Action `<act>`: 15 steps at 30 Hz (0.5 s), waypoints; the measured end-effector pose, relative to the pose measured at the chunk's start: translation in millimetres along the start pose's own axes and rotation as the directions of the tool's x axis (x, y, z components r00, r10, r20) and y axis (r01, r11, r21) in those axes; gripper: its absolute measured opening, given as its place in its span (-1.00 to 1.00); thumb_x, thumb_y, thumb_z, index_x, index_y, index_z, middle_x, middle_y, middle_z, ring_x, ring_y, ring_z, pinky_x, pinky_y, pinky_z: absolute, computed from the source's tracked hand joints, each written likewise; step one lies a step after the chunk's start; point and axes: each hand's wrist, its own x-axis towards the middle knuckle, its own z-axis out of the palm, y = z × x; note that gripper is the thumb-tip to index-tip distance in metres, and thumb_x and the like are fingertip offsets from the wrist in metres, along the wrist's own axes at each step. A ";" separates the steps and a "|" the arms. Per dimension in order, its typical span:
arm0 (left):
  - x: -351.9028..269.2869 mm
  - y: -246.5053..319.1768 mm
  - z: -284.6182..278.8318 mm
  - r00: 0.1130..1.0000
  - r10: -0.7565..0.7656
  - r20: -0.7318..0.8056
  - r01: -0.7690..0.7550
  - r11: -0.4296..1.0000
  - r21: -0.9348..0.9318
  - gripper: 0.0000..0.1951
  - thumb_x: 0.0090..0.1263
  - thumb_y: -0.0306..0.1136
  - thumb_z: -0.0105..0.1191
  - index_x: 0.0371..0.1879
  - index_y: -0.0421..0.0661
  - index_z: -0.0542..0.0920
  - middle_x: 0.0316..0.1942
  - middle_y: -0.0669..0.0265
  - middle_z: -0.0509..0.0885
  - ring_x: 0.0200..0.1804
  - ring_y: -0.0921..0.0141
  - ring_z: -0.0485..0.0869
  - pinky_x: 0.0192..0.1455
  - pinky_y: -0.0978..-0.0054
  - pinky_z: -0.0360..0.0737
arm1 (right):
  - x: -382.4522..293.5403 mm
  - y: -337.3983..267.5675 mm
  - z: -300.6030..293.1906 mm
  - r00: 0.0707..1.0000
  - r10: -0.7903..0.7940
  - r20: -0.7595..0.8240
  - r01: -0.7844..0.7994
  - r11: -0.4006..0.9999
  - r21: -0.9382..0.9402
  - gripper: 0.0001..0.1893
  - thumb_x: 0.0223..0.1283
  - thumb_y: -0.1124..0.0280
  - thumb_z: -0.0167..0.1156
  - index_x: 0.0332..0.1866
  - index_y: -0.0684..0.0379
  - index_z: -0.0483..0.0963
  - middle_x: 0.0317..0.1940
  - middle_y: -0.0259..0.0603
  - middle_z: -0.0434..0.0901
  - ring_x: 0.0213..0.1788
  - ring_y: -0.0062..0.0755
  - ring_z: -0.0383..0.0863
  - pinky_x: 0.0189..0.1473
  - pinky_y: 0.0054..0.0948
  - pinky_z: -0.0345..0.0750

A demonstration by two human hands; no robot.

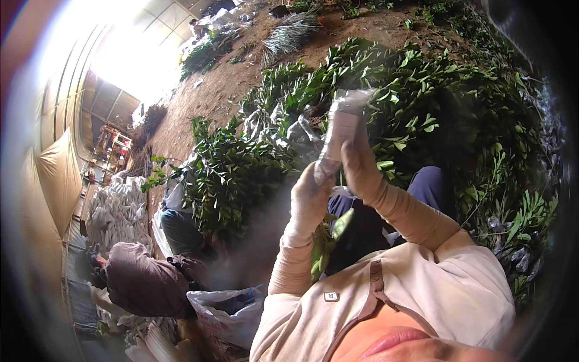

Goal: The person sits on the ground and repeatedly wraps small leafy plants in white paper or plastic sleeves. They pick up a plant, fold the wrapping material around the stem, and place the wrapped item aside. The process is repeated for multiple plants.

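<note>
Both hands, in pale, stained coverings, are raised together near the middle of the view. My left hand [310, 194] grips the lower end of a pale, shiny flat object [341, 126], possibly plastic wrapping; motion blur hides its details. Against its right side lies my right hand [359, 169], thumb on the object, its fingers blurred and partly hidden. Green leaves on a stem [323, 251] hang below my left hand, beside the dark trousers; whether that hand holds them too is unclear. Behind the hands spreads a large pile of leafy green cuttings [407, 104].
Another person [144, 280] crouches at the lower left, beside a white plastic sack [230, 316]. Many white wrapped bundles [120, 212] stand beyond. Leafy branches [230, 181] and silvery plastic bags [301, 131] cover ground ahead. A grey-green bundle [291, 36] lies on the bare soil farther off.
</note>
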 end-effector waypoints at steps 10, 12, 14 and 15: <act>-9.9 -10.2 -24.9 0.941 -0.089 0.327 0.229 0.877 -0.421 -0.63 0.31 -0.34 0.12 0.03 -0.26 0.44 -0.36 0.45 0.51 -0.41 0.64 0.44 -0.39 0.70 0.43 | 26.0 1.3 -17.4 0.927 0.207 0.312 -0.336 0.828 0.449 -0.62 0.22 0.21 0.13 0.03 0.21 0.35 -0.20 -0.23 0.54 -0.17 -0.34 0.59 -0.09 -0.34 0.56; -27.2 -27.4 -34.1 0.943 -0.112 0.313 0.215 0.923 -0.318 -0.66 0.29 -0.36 0.14 -0.01 -0.23 0.46 -0.32 0.46 0.53 -0.29 0.63 0.45 -0.21 0.65 0.46 | 37.5 -9.1 -11.5 0.916 0.118 0.384 -0.279 0.875 0.395 -0.57 0.23 0.09 0.09 0.04 0.20 0.34 -0.27 -0.24 0.50 -0.19 -0.36 0.52 -0.07 -0.33 0.50; -53.6 -45.6 -33.4 0.946 -0.155 0.286 0.244 0.919 -0.310 -0.71 0.30 -0.37 0.12 -0.05 -0.20 0.47 -0.29 0.47 0.53 -0.24 0.64 0.44 -0.14 0.64 0.44 | 43.8 -12.0 0.0 0.847 0.449 0.284 -0.432 0.272 0.860 -0.55 0.28 0.05 0.01 0.07 0.21 0.32 -0.32 -0.24 0.46 -0.20 -0.37 0.46 0.00 -0.30 0.42; -68.8 -53.1 -30.0 0.926 -0.253 0.279 0.345 0.865 -0.363 -0.73 0.31 -0.37 0.11 -0.07 -0.19 0.47 -0.29 0.47 0.53 -0.23 0.64 0.43 -0.12 0.65 0.43 | 41.9 -8.5 7.9 0.841 0.321 0.435 -0.524 0.289 0.801 -0.56 0.31 0.09 -0.02 0.10 0.22 0.32 -0.24 -0.23 0.51 -0.12 -0.35 0.50 0.04 -0.29 0.43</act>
